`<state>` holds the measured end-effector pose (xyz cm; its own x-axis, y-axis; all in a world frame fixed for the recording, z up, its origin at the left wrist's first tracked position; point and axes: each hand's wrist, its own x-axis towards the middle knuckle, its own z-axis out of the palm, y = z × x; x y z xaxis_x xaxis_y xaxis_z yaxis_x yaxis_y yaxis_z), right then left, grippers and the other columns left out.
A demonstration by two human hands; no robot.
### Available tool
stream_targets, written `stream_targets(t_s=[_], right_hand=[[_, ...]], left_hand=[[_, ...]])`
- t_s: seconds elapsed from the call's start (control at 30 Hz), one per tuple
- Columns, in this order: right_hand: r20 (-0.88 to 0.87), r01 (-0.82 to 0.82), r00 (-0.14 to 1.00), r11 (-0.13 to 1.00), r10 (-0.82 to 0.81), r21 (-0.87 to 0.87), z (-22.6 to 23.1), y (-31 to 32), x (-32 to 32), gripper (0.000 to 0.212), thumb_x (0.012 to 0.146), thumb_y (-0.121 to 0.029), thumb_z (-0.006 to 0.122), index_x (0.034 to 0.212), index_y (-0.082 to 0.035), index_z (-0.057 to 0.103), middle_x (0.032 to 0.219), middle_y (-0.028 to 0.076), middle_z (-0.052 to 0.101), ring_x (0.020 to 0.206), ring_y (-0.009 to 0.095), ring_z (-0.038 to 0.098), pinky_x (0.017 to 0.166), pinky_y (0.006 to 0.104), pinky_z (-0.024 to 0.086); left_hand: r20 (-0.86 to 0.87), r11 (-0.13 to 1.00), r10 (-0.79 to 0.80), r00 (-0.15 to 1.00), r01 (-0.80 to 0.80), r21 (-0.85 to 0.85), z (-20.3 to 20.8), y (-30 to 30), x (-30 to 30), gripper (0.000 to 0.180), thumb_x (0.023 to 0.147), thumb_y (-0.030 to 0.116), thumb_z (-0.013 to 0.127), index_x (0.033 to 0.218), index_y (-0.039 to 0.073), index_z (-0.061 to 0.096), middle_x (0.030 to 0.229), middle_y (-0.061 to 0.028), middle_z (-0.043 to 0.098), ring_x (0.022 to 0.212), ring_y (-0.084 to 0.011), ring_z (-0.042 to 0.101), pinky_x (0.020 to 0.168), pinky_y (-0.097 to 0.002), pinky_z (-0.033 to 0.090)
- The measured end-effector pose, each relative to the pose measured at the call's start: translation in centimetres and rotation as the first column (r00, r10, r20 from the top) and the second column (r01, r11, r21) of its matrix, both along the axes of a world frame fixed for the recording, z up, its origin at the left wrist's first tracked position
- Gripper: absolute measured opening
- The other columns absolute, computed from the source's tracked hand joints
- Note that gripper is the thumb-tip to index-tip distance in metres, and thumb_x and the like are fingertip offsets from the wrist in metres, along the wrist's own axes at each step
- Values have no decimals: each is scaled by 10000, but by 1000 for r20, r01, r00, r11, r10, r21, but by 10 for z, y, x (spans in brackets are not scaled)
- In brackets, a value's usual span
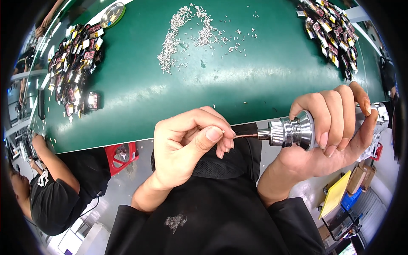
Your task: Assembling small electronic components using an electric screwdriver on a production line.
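Pin [224,131], tiny and silvery, pinched between thumb and forefinger of left hand [187,146], held just off the desk's [170,102] near edge, above the person's lap. Left hand closed tight on it, other fingers curled in. Right hand [335,131] wrapped shut around a metal driver [291,132]: chrome, flared bell-shaped body, knurled collar, thin dark bit [245,135] sticking out leftward. Bit tip meets the pin, touching or just about; too small to tell which.

Progress, judged: one pin is at the tool tip and not yet seated anywhere visible. A loose heap of pins [191,34] lies well apart on the far desk, many scattered singles around it, so plenty is left. Whether any of the small parts are already finished can't be told.

Materials: desk is a glossy green mat, smooth, reflecting light. Pins are short, thin metal rods, pale grey. Dark small parts [74,63] with red, yellow and white bits are piled far left, another pile [329,29] far right, mostly flat rectangular pieces. Round metal dish [112,14] at far left edge. Black sleeves and black apron fabric, matte. Another person [51,187] in black sits lower left.
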<state>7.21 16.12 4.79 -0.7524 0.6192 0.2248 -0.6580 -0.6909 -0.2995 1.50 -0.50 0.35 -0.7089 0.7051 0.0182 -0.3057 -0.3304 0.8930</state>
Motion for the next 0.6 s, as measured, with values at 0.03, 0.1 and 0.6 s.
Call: stream_targets(t_s=[0.03,0.1,0.6], right_hand=[[-1,-10,1000,1000,10,-6,-1,-3,-2,129,906,-176,518,878,-60,466,506,-31,376,387,63,374,454,218,359],[-3,-13,1000,1000,13,0,-2,-4,-3,134,909,-184,515,879,-62,468,508,-30,378,387,66,371,455,221,359],[8,-92,996,994,92,63,-9,1,0,142,919,-178,487,906,-38,467,510,-14,389,385,89,385,456,242,380]], left_hand=[[1,1000,5,1000,-5,-6,0,-1,2,218,926,126,545,850,-77,562,746,-161,564,588,-188,542,466,-267,450],[130,997,-31,991,21,81,0,-1,5,170,921,49,539,901,-108,601,844,-163,599,681,-151,569,605,-255,480],[19,991,-98,995,99,-87,10,0,1,231,931,121,524,808,-72,554,709,-127,559,584,-155,500,508,-254,411]])
